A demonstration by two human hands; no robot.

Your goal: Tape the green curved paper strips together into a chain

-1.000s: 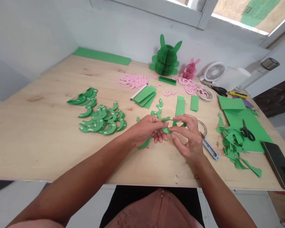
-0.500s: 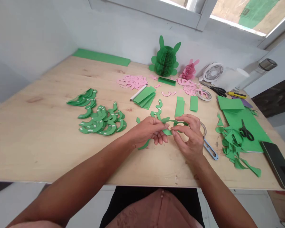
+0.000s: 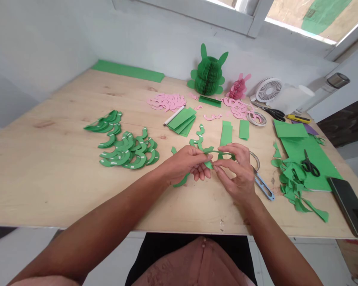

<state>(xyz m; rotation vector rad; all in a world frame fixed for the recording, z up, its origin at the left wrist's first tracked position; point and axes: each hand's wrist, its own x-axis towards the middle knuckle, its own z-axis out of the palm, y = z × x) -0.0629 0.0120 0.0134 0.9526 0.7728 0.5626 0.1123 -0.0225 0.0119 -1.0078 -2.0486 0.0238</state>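
Note:
Between my hands is a curved green paper piece (image 3: 209, 164). My left hand (image 3: 193, 162) pinches it between thumb and forefinger, the other fingers curled below. My right hand (image 3: 237, 169) also has its thumb and forefinger closed at the lower edge of the piece, with a thin green strip arching above toward its upper fingers. More curved green paper pieces (image 3: 200, 137) lie just beyond my hands, and another green curve (image 3: 181, 181) rests partly under my left hand. A heap of green curved pieces with white patches (image 3: 128, 153) spreads to the left.
A blue cutter (image 3: 264, 186) and tape roll (image 3: 255, 161) lie beside my right hand. Farther right are green scraps (image 3: 292, 180), small scissors (image 3: 309, 163) and a phone (image 3: 348, 207). At the back stand a green paper figure (image 3: 209, 75), a pink one (image 3: 238, 88) and a fan (image 3: 268, 91).
My right thumb and forefinger have come together and shifted slightly left on the green paper piece. My left hand has barely moved.

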